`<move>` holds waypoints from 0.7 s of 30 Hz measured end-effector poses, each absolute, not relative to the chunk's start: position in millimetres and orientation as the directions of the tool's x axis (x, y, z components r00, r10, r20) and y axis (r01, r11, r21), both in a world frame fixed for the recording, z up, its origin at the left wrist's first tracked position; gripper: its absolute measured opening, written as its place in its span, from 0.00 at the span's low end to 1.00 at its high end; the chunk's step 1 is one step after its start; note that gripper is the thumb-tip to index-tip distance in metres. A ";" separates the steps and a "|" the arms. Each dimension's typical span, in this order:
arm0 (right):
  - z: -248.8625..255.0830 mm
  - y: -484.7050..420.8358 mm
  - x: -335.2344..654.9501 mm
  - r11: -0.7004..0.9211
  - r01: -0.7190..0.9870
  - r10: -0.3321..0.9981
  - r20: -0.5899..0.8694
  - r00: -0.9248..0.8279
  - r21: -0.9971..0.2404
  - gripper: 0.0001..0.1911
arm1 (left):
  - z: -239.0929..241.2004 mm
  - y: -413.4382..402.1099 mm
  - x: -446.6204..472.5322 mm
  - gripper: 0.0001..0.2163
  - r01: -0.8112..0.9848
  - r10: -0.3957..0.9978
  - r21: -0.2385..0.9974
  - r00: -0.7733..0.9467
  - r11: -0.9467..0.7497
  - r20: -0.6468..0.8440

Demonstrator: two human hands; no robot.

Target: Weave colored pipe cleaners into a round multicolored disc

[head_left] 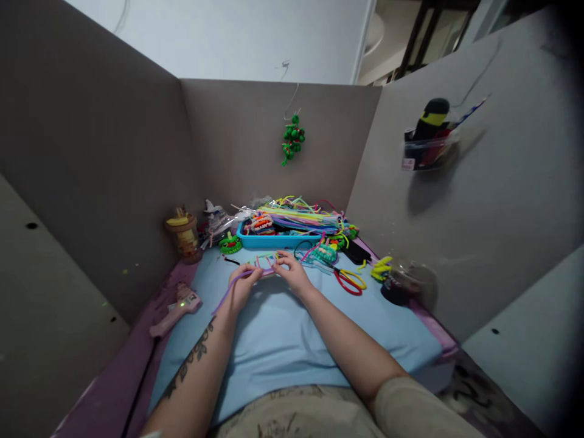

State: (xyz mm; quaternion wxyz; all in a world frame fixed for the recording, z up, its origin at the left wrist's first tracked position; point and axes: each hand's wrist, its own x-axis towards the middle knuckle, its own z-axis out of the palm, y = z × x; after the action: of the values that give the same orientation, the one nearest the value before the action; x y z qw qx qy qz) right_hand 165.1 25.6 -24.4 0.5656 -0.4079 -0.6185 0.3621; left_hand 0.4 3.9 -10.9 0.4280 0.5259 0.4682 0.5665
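Observation:
My left hand [244,281] and my right hand [291,272] are close together over the blue cloth. Between them runs a purple pipe cleaner [230,287], pinched by the fingers of both hands. Its loose end trails down past my left wrist. Pink, yellow and pale pipe cleaner pieces [263,261] stick up near the fingertips; whether they are joined to the purple one I cannot tell. Just beyond the hands lies a teal fuzzy piece [325,252]. Scissors [349,281] with red and yellow handles rest to the right of my right hand.
A blue tray [283,241] heaped with colourful pipe cleaners [301,218] stands at the back. A pink glue gun [176,313] lies left, below a brown pot [183,234]. A dark jar [396,288] sits right. Partition walls [278,121] enclose the table; a green pipe cleaner figure [292,140] hangs there.

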 end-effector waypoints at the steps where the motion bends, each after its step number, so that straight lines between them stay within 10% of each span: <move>1: -24.5 25.6 164.6 0.415 0.100 0.909 0.415 -0.027 -0.904 0.09 | -10.1 3.1 0.9 0.13 0.005 0.977 0.980 -0.077 -0.199 0.199; 15: -25.4 25.3 160.5 0.389 0.062 0.919 0.392 0.045 -0.919 0.10 | -10.9 1.0 1.5 0.11 -0.038 0.981 0.981 -0.030 -0.192 0.191; 21: -17.3 25.5 168.9 0.365 -0.090 0.931 0.366 0.006 -0.927 0.14 | -7.7 4.2 -4.6 0.14 -0.365 0.998 0.930 -0.063 -0.043 0.021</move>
State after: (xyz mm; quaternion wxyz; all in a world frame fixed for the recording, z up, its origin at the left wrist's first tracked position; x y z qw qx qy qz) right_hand 168.9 25.5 -17.3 0.6037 -0.3725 -0.5639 0.4228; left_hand -4.6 4.2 -7.7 0.5615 0.3911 0.4042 0.6069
